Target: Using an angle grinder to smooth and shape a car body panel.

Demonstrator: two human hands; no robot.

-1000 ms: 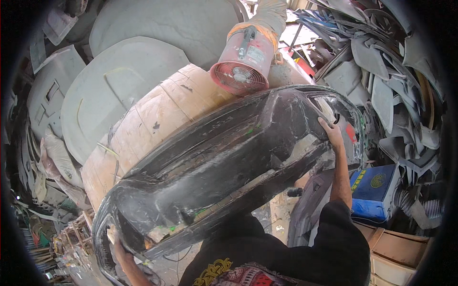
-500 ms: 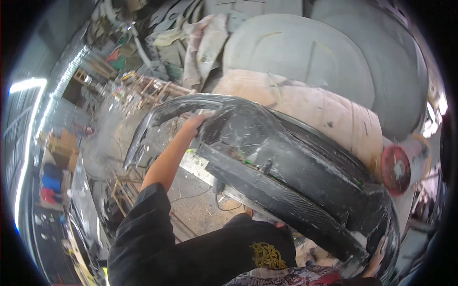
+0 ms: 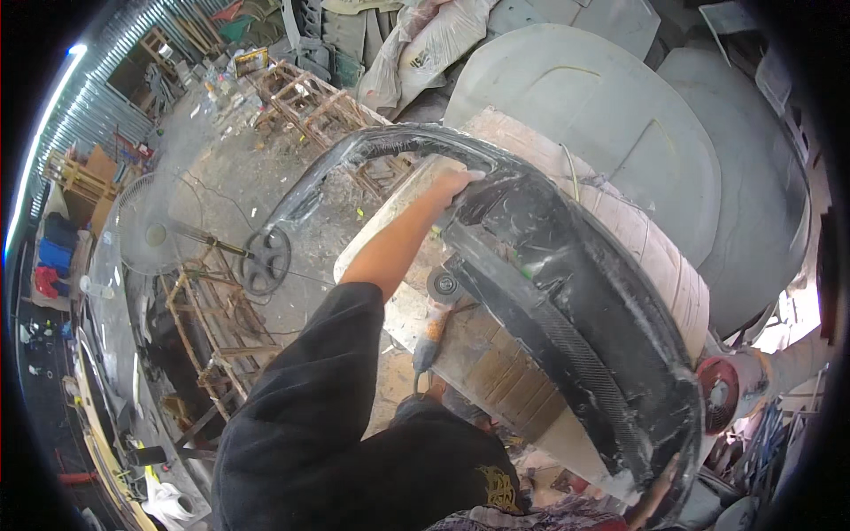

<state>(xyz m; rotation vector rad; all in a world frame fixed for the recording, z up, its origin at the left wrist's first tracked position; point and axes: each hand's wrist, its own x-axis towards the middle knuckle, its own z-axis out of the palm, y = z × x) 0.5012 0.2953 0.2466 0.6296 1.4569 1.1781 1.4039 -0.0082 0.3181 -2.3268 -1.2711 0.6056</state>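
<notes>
A large black car bumper (image 3: 611, 292), scuffed and dusty with a carbon-fibre-look strip, stretches in front of me from upper left to lower right. My left hand (image 3: 456, 184) is closed on its inner edge near the far end, the fingers partly hidden behind that edge. Only a strip of my right hand (image 3: 657, 496) shows, at the bumper's near right end; it seems to grip the rim there, its fingertips hidden. Below the bumper, an angle grinder (image 3: 431, 334) with a round disc lies on a pale board (image 3: 403, 314), touched by neither hand.
A pink-white padded roll (image 3: 646, 230) and big grey rounded panels (image 3: 593, 115) stand behind the bumper. A red-faced drum-shaped blower (image 3: 722, 389) is at the right. On the left are a standing fan (image 3: 155, 232) and rusty metal frames (image 3: 208, 310).
The bumper has turned and shifted to the right, with both hands still at it. The grinder and more of the board have come into sight. My view has swung too.
</notes>
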